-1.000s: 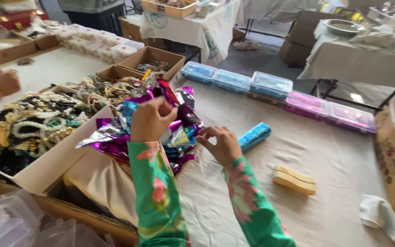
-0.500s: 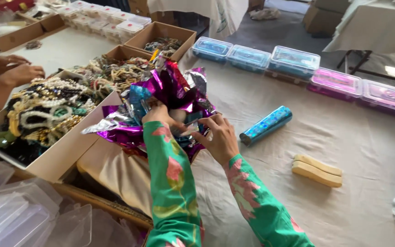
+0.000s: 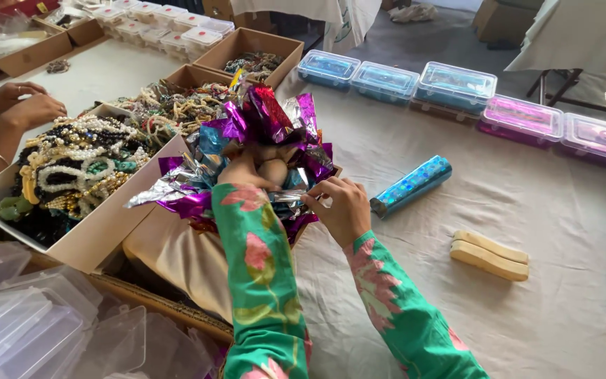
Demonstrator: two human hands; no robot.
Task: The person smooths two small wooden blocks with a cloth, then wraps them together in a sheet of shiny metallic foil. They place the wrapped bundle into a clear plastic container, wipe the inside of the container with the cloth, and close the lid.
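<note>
A crumpled bunch of shiny foil [image 3: 268, 133] in purple, silver and blue sits in front of me over a tan cloth bundle [image 3: 177, 256]. My left hand [image 3: 250, 168] is pushed into the middle of the foil and grips it. My right hand [image 3: 341, 203] pinches a silver foil edge at the bunch's lower right side. Both arms wear green sleeves with pink flowers.
Cardboard boxes of bead necklaces [image 3: 85, 165] stand at left, where another person's hands [image 3: 26, 105] rest. A blue glitter roll [image 3: 412, 186], two wooden blocks [image 3: 489, 256], lidded plastic boxes [image 3: 457, 88] and empty clear boxes [image 3: 29, 316] lie around on the cloth-covered table [image 3: 562, 210].
My view has dropped closer to the foil. My left hand has pushed deeper into the bunch and my right hand has moved onto its silver edge. The other person's hands shifted slightly.
</note>
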